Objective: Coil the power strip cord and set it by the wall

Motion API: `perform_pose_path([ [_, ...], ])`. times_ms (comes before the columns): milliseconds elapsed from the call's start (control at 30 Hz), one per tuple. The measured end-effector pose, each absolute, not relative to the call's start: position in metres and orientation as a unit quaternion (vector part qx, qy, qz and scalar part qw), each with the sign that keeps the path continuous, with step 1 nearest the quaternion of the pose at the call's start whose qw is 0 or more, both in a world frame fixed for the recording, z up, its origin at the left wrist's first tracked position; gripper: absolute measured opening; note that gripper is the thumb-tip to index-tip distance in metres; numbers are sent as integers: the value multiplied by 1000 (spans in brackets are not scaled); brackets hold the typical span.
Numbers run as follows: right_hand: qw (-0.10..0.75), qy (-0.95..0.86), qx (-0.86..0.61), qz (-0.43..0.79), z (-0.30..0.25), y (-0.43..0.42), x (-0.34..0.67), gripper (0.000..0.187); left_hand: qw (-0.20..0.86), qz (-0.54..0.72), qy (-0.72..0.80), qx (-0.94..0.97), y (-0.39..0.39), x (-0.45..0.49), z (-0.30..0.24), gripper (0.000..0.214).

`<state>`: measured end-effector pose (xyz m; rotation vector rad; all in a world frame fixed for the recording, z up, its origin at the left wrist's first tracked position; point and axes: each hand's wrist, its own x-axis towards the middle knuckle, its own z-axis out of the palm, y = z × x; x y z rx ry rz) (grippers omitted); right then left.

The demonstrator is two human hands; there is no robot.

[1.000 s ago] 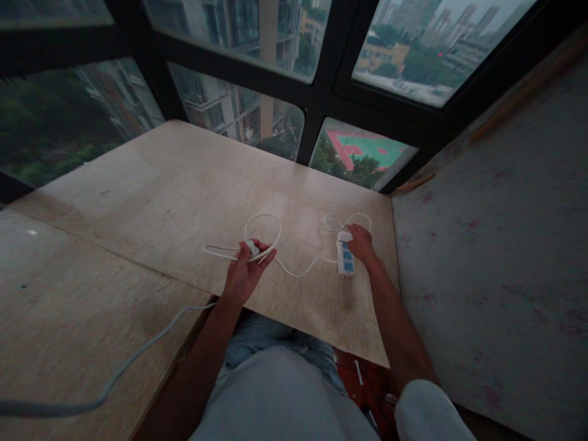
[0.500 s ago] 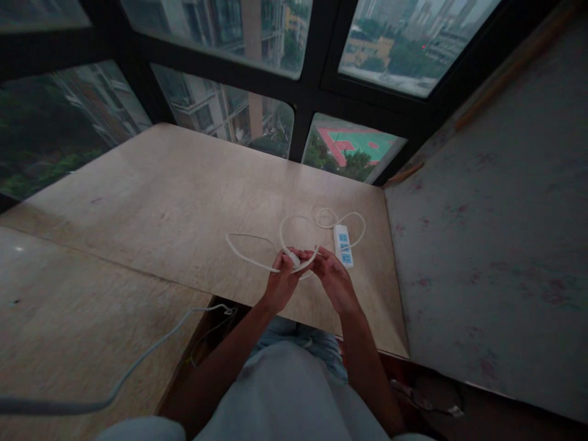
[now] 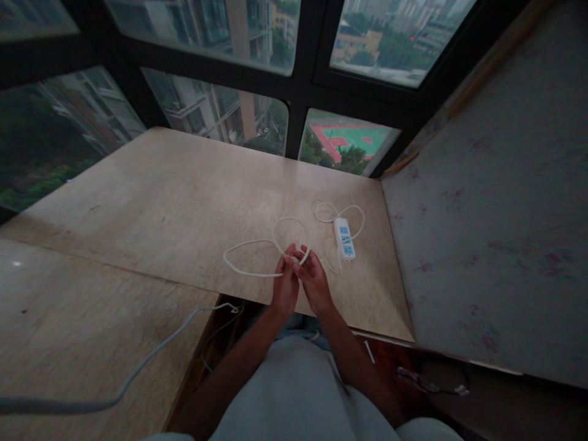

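Note:
A white power cord lies in loose loops around my hands, above the near edge of the wooden surface. My left hand is closed on the cord, its fingertips pinched around the plug end, which the fingers mostly hide. Touching it from the right, my right hand has its fingers closed on the same cord where a loop comes down. Behind and to the right lies a white power strip with blue socket faces, a further coil of its cord beside it.
A pale wooden surface runs up to dark-framed windows. A flower-patterned wall panel borders it on the right. At the lower left, a grey cable crosses a second board and drops into a gap.
My right hand has come in closer to my left, and both sets of fingertips now meet. The cord loop shifted left with them. The camera view has moved slightly.

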<state>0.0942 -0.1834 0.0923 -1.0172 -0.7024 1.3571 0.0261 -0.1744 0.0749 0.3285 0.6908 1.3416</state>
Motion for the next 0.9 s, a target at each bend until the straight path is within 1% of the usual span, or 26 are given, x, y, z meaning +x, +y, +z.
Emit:
perform_pose_path([
  [100,592,-316,-471,573,91,-184,93,43,700,608,331,173,-175,26,68,43],
  [233,579,-319,-490,568,88,-188,97,37,704,592,333,207,-179,25,61,42],
  [333,585,-294,-490,576,85,-192,102,36,733,574,319,177,-185,18,64,41],
  [467,597,-264,-513,557,86,-190,117,36,768,565,297,55,-195,-9,67,28],
  [567,584,-262,-522,563,88,-187,128,37,758,563,329,-16,-200,-32,62,22],
  [733,532,-254,-504,631,81,-187,124,39,748,541,381,-45,-198,-38,49,17],
  [800,529,-244,-504,638,74,-187,117,39,749,537,383,-65,-195,-32,46,15],
  [900,547,-233,-513,619,66,-187,110,34,750,541,370,-86,-189,-22,45,14],
])
